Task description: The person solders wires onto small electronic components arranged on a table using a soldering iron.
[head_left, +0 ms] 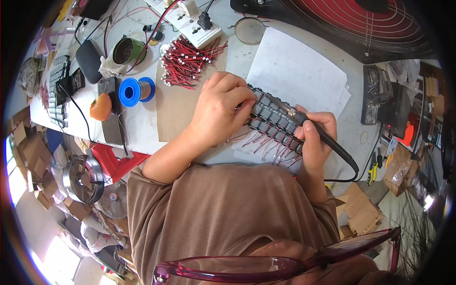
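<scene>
glasses [280, 266] with dark red frames sit nearest, above a brown shirt [228, 213]. right hand [316, 137] has its grip clenched on a black soldering iron [327, 137], tip on a row of black switches [275, 121] with red and black leads, lying on white paper [304, 71] on the tabletop [142, 118]. left hand [221, 109] presses curled fingers on the switches' left end. farther left lie a blue solder spool [135, 91] and a heap of red wires [187, 61].

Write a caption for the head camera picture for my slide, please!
Right hand holds a soldering iron to a block of black switches steadied by the left hand.
</scene>
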Demonstrator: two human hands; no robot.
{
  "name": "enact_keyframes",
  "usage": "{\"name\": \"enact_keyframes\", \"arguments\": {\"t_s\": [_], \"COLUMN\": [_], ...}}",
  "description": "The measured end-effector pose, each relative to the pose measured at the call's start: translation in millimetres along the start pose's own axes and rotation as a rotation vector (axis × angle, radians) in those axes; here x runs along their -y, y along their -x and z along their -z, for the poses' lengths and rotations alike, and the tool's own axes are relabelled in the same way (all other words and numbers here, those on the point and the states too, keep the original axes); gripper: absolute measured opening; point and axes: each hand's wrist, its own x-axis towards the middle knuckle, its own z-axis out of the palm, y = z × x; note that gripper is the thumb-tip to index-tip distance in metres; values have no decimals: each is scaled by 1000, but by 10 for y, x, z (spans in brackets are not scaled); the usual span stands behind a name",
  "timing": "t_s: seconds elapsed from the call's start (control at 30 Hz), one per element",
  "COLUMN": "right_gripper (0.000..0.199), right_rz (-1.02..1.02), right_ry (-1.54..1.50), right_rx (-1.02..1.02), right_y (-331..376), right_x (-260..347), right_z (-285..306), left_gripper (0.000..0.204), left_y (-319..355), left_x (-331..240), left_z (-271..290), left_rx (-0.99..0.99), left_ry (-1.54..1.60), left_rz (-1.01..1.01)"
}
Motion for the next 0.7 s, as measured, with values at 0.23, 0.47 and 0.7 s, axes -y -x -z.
{"name": "enact_keyframes", "arguments": {"t_s": [0.23, 0.47, 0.7], "right_gripper": [13, 13, 12], "right_rz": [7, -49, -36], "right_ry": [13, 55, -8], "right_rx": [5, -4, -60], "right_y": [0, 11, 7], "right_x": [3, 67, -14], "right_z": [-12, -45, 2], "left_gripper": [11, 13, 12], "left_y": [5, 1, 7], "left_x": [-1, -5, -16], "left_z": [-12, -7, -7], "left_rx": [15, 10, 8], "left_ry": [-5, 12, 11], "left_rz": [37, 26, 38]}}
